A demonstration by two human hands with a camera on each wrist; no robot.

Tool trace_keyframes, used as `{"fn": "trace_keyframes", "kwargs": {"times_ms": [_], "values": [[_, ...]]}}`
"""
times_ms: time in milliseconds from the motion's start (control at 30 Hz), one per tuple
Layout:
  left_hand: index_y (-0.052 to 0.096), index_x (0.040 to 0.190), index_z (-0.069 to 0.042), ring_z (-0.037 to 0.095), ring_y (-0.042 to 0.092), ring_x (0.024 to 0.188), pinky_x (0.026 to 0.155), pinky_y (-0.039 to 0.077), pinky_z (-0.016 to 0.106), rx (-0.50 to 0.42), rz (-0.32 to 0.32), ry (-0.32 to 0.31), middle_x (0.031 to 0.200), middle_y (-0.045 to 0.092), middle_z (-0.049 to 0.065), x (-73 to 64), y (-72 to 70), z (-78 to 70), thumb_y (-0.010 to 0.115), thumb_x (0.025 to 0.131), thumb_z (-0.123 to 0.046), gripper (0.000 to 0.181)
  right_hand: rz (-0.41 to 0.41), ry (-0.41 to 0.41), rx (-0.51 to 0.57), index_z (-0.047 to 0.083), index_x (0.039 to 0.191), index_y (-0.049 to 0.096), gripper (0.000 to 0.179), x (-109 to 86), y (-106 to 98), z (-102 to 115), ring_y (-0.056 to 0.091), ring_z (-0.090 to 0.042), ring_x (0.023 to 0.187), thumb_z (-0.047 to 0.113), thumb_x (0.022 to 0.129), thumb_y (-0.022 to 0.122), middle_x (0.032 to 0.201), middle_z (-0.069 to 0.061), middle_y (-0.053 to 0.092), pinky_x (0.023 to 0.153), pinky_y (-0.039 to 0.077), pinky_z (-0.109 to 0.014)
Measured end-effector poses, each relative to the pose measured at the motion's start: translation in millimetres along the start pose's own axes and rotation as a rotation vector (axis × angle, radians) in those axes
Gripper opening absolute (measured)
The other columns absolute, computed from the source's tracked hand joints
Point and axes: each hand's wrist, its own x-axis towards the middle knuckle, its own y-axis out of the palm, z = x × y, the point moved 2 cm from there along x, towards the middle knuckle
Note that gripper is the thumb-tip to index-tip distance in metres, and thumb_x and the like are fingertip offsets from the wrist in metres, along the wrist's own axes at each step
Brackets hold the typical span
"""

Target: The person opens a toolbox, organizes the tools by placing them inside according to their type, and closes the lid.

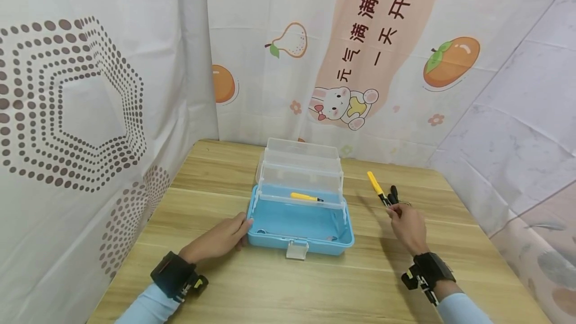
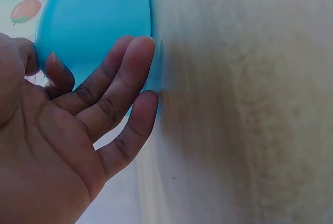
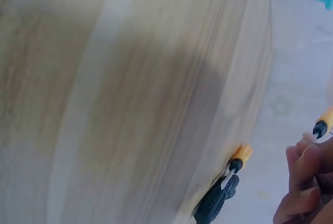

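A light-blue toolbox [image 1: 288, 219] stands open on the table, its clear trays raised at the back. My left hand [image 1: 218, 239] is at its front left corner; thumb and forefinger hold the rim, and the other fingers lie along the outer side [image 2: 99, 21]. My right hand [image 1: 409, 226], right of the box, pinches a slim yellow-and-black screwdriver [image 1: 374, 182] near its dark end, the yellow handle pointing away. In the right wrist view, a silver-shafted yellow-and-black tool [image 3: 242, 156] lies beside a black-handled item [image 3: 210, 203]. A yellow-and-black tool [image 1: 306, 197] rests in a clear tray.
Small round or shiny bits [image 1: 261, 232] lie in the front corners of the box. A clear latch [image 1: 297, 250] juts from its front. Black-handled items [image 1: 394, 192] sit just beyond my right hand. Printed curtains [image 1: 252, 89] hang behind and beside the wooden table [image 1: 270, 294].
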Motion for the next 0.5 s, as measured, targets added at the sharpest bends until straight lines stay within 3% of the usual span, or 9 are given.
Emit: {"fn": "trace_keyframes", "kwargs": {"times_ms": [500], "values": [[0.052,0.108,-0.013,0.019,0.06,0.073,0.067,0.049,0.034,0.008,-0.001,0.001,0.083,0.063,0.001,0.2,0.4,1.2,0.026,0.112,-0.051,0.046,-0.02,-0.025,0.025,-0.004,0.099,0.073,0.015,-0.5,-1.3,2.6,0.053,-0.018,0.059,0.01,0.101,0.068,0.079,-0.013,0.069,0.05,0.038,-0.029]]}}
